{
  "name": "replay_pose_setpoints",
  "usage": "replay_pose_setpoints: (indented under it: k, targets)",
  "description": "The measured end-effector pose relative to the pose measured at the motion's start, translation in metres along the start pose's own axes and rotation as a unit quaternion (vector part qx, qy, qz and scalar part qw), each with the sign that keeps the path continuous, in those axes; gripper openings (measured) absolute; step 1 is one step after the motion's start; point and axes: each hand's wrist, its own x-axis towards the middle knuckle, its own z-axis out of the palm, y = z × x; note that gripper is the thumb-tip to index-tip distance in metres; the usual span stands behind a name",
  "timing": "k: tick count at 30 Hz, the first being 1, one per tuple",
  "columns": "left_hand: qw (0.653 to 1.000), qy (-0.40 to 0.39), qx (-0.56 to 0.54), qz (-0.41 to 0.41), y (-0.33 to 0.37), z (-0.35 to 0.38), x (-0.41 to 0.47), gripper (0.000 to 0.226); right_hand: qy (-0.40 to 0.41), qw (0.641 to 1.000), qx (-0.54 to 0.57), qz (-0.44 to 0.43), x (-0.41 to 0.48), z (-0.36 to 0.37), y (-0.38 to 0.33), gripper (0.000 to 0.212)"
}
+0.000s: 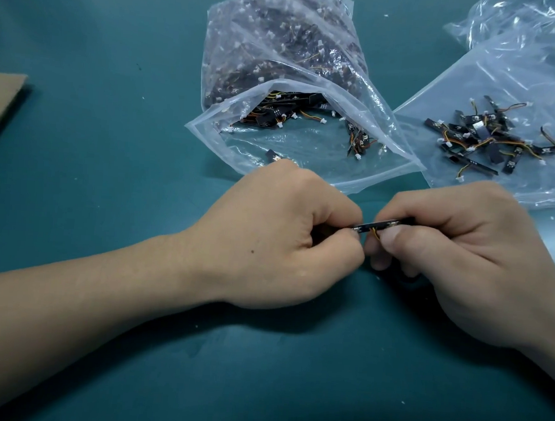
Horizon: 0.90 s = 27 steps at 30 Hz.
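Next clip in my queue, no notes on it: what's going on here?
A person holds one small black strip with coloured wires between both hands: the left hand pinches one end, the right hand the other, above the green table. Behind them lies an open plastic bag full of such strips; a smaller pile lies on a flat bag to the right.

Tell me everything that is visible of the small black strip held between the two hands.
The black strip is thin and narrow, like a small circuit board, slightly glossy. It lies almost level, its right end a little higher, above the green table. The left hand pinches its left end and the right hand its right end, hiding both. Thin yellow and orange wires hang under its middle.
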Motion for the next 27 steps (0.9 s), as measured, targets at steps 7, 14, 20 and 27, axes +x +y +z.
replay_pose_setpoints:
  k: [7,14,20,27]
  targets:
    - [1.000,-0.017,-0.013,0.011,-0.0011,-0.0028,-0.0008,0.035,0.001,1.000,-0.008,-0.013,-0.0007,0.0006,0.0011,0.025]
    - [1.000,-0.002,-0.017,0.002,-0.0008,-0.0009,0.0007,0.032,-0.005,0.999,-0.021,-0.023,-0.0006,-0.0006,0.0011,0.026]
    - [1.000,0.007,-0.016,0.005,0.0005,-0.0002,0.0017,0.034,-0.009,0.999,-0.026,-0.024,0.0008,-0.0002,0.0007,0.024]
    - [1.000,0.016,-0.023,-0.010,0.0003,-0.0011,-0.0003,0.034,-0.004,1.000,-0.015,-0.020,-0.0007,-0.0002,0.0021,0.026]
